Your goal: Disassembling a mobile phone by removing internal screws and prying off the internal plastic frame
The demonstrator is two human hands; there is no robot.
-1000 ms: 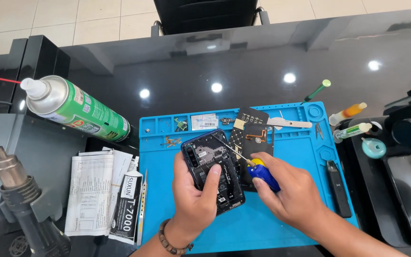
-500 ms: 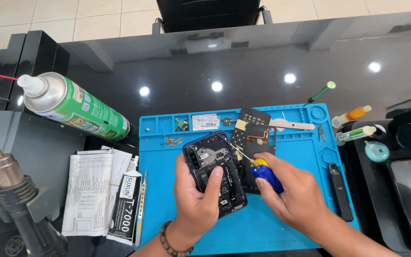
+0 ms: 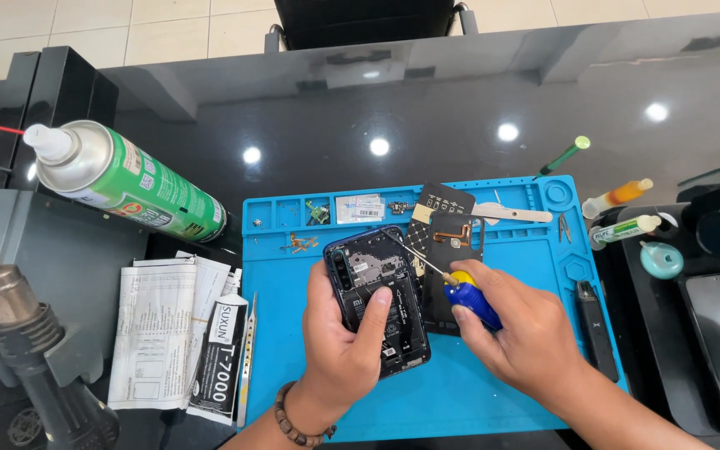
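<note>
My left hand (image 3: 342, 348) grips an opened dark phone (image 3: 373, 283) with its back cover off, tilted above a blue work mat (image 3: 510, 267). In my right hand (image 3: 527, 333) is a small screwdriver (image 3: 470, 300) with a blue and yellow handle; its thin shaft points up-left and the tip rests on the upper part of the phone's board. A black inner cover plate (image 3: 452, 250) with a copper flex lies on the mat just right of the phone.
A green spray can (image 3: 127, 183) lies at the left. A heat gun (image 3: 27, 350), folded paper (image 3: 164, 329), a black glue tube (image 3: 222, 350) and tweezers (image 3: 246, 367) sit left of the mat. Small bottles (image 3: 622, 212), a green-handled tool (image 3: 562, 157) and a black device (image 3: 718, 283) stand at the right.
Both hands keep their grip. The screwdriver tip stays on the phone's upper part, with only slight shifts of the hands and view.
</note>
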